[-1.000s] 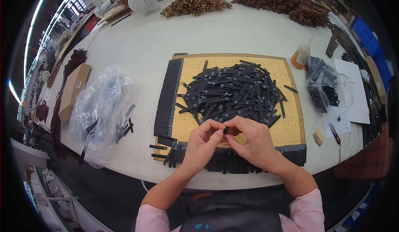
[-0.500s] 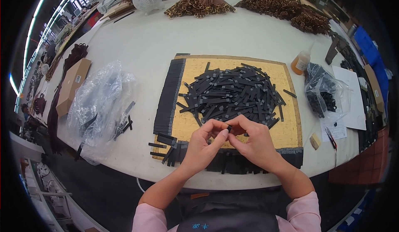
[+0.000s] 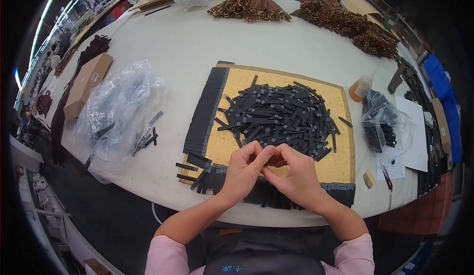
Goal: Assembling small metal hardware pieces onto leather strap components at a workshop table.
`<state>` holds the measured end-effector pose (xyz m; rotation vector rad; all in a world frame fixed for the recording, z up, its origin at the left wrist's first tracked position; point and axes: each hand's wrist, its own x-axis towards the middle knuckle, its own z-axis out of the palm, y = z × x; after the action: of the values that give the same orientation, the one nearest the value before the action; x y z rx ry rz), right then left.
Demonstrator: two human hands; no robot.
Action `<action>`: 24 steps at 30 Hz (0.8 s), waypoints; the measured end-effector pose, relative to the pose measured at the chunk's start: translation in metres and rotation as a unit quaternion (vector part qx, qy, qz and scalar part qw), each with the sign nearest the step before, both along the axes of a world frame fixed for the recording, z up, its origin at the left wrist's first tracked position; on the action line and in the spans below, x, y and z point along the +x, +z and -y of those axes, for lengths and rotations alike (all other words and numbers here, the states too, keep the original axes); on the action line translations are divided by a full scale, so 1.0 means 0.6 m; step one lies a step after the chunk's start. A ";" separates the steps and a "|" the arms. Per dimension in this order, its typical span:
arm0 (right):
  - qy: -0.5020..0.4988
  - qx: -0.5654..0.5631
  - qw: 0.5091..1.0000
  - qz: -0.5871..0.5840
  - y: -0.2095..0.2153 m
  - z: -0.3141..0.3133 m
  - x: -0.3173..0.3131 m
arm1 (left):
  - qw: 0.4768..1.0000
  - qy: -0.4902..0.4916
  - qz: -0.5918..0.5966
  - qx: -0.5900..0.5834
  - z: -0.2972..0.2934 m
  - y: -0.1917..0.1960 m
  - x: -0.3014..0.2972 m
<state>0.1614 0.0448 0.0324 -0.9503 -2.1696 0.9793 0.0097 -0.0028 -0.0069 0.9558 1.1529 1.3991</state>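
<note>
My left hand (image 3: 243,172) and my right hand (image 3: 297,175) meet at the fingertips over the near part of a yellow board (image 3: 338,164). Both are closed in a pinch. A small black strip showed between them a moment earlier; now the fingers hide it. Just beyond my hands lies a loose pile of black strips (image 3: 281,114), many with a greyish end. Strips laid side by side form a row (image 3: 205,114) along the board's left edge. Another row (image 3: 340,192) runs along the near edge, partly under my hands. Several loose strips (image 3: 197,162) lie crosswise at the near left corner.
Left of the board are a crumpled clear plastic bag (image 3: 121,107) and a cardboard box (image 3: 89,85). On the right are a bottle of amber liquid (image 3: 360,88), a bag of black pieces (image 3: 382,122), a yellowish block (image 3: 369,179) and a small cutting tool (image 3: 386,177). Brown strap bundles (image 3: 249,7) lie far back.
My fingertips have drawn together over the black strip, which no longer shows. The view has shifted slightly; the pile and rows look the same.
</note>
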 end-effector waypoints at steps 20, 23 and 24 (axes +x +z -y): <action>0.018 -0.001 1.000 0.017 0.020 -0.029 0.052 | 0.978 -0.071 -0.190 0.057 0.002 0.016 -0.002; 0.026 0.015 0.999 0.028 0.021 -0.030 0.053 | 0.969 -0.060 -0.233 0.060 0.003 0.018 0.001; 0.025 0.012 0.999 0.028 0.019 -0.030 0.052 | 0.969 -0.062 -0.232 0.058 0.004 0.017 0.001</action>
<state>0.1928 0.0629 0.0440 -0.9271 -2.2567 0.9582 0.0103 -0.0051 0.0031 1.4679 1.3335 1.1829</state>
